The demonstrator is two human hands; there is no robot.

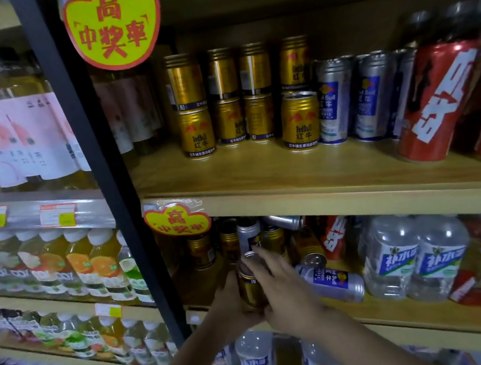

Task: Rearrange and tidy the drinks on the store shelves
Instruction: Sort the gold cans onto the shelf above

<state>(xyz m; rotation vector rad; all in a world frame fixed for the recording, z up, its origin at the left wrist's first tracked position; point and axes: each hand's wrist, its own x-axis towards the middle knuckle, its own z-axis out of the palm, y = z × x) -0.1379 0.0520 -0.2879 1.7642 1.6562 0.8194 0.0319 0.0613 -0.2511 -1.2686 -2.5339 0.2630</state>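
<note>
Both hands meet at the front of the lower wooden shelf (pixel 414 317) around one upright gold can (pixel 249 289). My left hand (pixel 230 303) wraps its left side and base. My right hand (pixel 285 289) covers its right side, fingers reaching over the lid. Behind it stand more gold cans (pixel 201 251) and a silver-blue can (pixel 248 236), jumbled. A silver-blue can (pixel 333 281) lies on its side just right of my right hand. On the upper shelf (pixel 329 189), gold cans (pixel 196 132) are stacked two high beside silver-blue cans (pixel 334 103) and red cans (pixel 436 105).
Clear water bottles (pixel 417 258) fill the lower shelf's right part. A black upright post (pixel 95 162) divides this bay from the left shelves of juice bottles (pixel 100 263). Yellow promo signs (pixel 112 25) hang on the shelf fronts. More water bottles (pixel 257 359) stand on the shelf below.
</note>
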